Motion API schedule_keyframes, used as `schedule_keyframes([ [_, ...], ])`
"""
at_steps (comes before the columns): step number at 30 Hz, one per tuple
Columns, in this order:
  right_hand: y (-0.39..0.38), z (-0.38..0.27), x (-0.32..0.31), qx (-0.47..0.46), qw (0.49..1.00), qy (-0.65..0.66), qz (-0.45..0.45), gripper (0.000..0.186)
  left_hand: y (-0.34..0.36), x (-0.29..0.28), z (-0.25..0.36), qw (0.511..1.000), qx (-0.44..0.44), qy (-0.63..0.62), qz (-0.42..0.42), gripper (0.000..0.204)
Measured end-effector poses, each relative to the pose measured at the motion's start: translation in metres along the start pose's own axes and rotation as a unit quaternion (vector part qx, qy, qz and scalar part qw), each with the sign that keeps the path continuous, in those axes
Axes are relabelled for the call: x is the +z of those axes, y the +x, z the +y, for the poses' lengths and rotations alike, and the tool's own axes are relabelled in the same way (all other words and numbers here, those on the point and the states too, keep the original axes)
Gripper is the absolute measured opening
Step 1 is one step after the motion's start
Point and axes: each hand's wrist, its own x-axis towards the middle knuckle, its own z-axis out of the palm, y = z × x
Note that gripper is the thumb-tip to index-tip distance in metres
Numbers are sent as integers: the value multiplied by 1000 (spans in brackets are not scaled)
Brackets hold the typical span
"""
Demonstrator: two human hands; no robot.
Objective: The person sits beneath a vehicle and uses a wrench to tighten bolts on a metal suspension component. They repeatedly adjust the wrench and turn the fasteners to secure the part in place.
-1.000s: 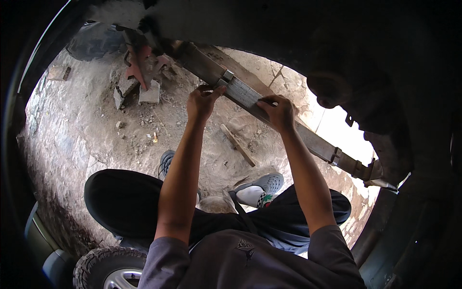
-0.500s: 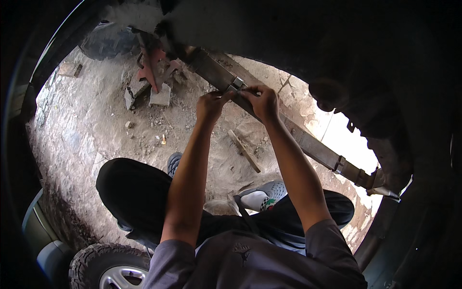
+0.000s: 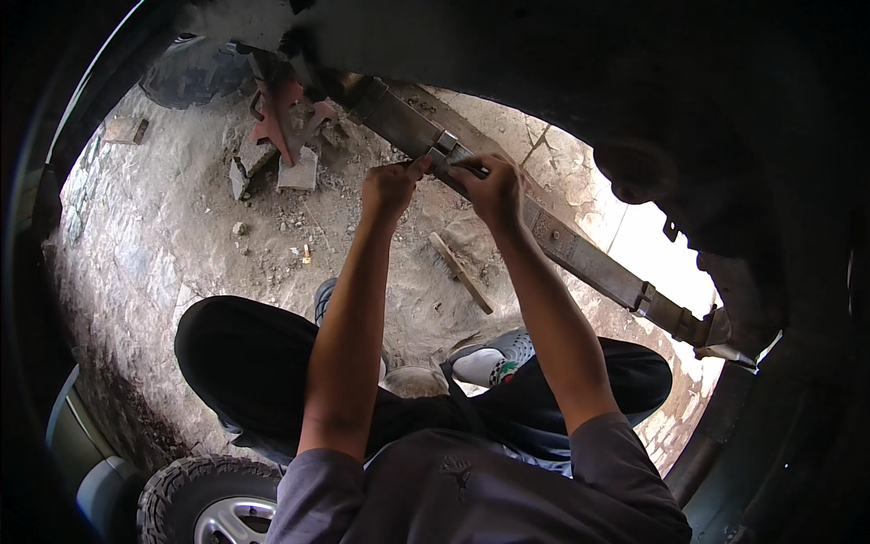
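A long leaf spring [image 3: 589,272] of layered grey steel runs diagonally under the vehicle, banded by a small silver metal clip [image 3: 446,142]. My left hand [image 3: 390,189] is closed at the spring's lower edge just below the clip, its thumb raised against the metal. Close beside it, my right hand [image 3: 489,189] has its fingers curled and pinched at the spring by the clip. Whatever small part may lie between the fingertips is too small to make out.
A red jack stand [image 3: 276,122] rests among broken concrete blocks [image 3: 296,170]. A wooden stick [image 3: 460,272] lies on the dirt beyond my crossed legs [image 3: 236,354]. A wheel [image 3: 181,485] lies at lower left. Dark underbody [image 3: 544,54] hangs overhead.
My right hand has moved left and up along the spring, from right of the clip to close beside my left hand. The whole view has shifted slightly.
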Motion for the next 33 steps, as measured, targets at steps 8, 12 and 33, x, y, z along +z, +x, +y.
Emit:
schedule_keyframes([
  [8,-19,9,-31,40,996,-79,-20,23,7,5,-14,999,10,-29,13,51],
  [12,-42,42,-50,29,991,-126,17,20,-4,12,-4,993,83,-65,52,63],
  [33,-81,49,-67,1,983,-142,117,17,-35,28,-34,984,93,-134,67,46],
])
